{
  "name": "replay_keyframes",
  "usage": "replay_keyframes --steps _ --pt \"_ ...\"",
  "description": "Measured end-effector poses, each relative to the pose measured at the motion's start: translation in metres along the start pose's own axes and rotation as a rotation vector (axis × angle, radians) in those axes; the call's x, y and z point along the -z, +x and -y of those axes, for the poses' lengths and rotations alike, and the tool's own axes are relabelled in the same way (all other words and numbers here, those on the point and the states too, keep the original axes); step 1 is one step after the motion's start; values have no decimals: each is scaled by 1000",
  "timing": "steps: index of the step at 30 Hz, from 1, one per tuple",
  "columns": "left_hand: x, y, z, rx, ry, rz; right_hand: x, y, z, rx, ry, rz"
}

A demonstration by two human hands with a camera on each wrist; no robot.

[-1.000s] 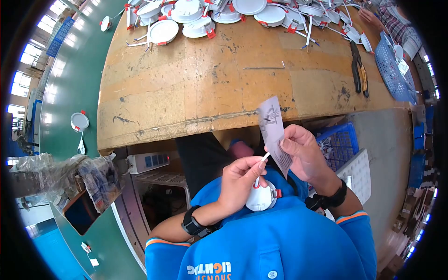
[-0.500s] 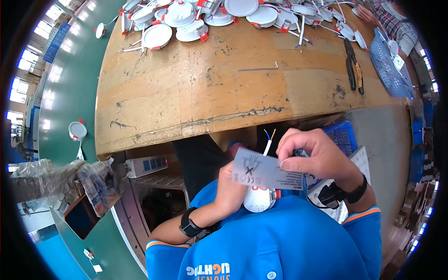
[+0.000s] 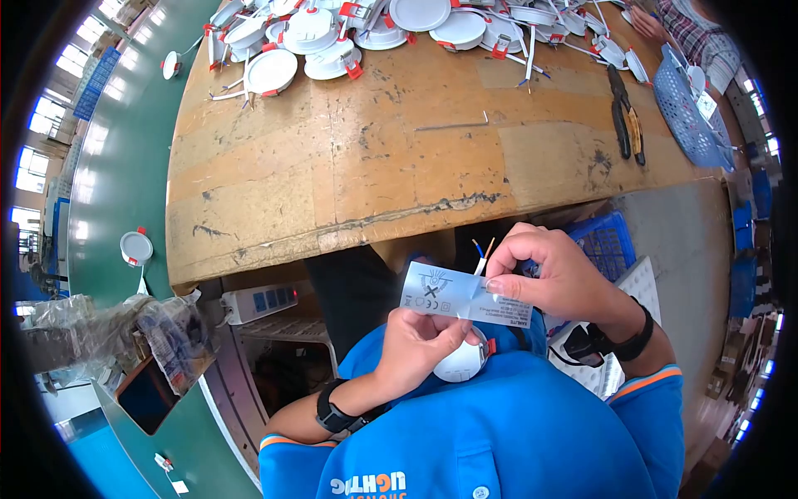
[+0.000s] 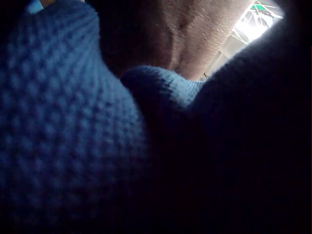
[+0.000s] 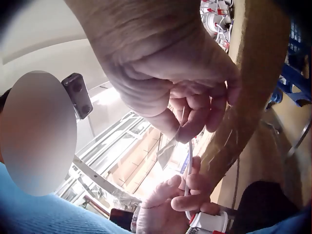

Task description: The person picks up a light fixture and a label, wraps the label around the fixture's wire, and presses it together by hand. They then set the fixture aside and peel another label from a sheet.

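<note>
My right hand pinches the right end of a silvery printed label between thumb and forefinger, in the head view. The label lies crosswise in front of a white cable, whose bared blue and brown wire ends stick up behind it. Below the label's lower edge, my left hand has its fingers curled round the cable, as the right wrist view shows. That cable runs down to a round white downlight with red-tipped clips, resting against the blue shirt. The left wrist view is mostly dark blue fabric.
Many white downlights are heaped at the back of the wooden table. Pliers, a bent metal rod and a blue basket lie there too. A green table stands left. Another person's arm shows top right.
The label has turned from a steep slant to lying crosswise in front of the cable. My right hand turned over with it, while my left hand moved slightly lower and left.
</note>
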State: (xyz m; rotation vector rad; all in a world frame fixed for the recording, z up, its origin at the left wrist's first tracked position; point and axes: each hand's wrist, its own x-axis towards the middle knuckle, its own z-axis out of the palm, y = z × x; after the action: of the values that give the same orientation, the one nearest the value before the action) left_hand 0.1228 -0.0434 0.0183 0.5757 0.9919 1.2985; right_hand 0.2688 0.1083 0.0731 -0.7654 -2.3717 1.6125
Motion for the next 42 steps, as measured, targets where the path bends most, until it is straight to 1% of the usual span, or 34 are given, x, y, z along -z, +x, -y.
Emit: replay_keyframes --steps 3,6,12,15,27,33,42 --pt "1 0 4 -40 -45 17 1 1 1 -48 -10 10" --pt "1 0 4 -69 -76 -3 -1 1 -1 -70 -25 19" --pt "-1 3 4 22 -88 -87 -3 3 -5 -21 -33 3" --pt "-2 3 2 56 -107 -80 -2 5 -3 -5 -53 -5" --pt "-5 5 1 55 -123 -135 -3 8 -4 17 -94 5" --pt "-2 5 3 53 -144 -114 -4 8 -4 17 -95 9" --pt "-2 5 3 58 -153 -135 -5 9 -2 6 -86 8"
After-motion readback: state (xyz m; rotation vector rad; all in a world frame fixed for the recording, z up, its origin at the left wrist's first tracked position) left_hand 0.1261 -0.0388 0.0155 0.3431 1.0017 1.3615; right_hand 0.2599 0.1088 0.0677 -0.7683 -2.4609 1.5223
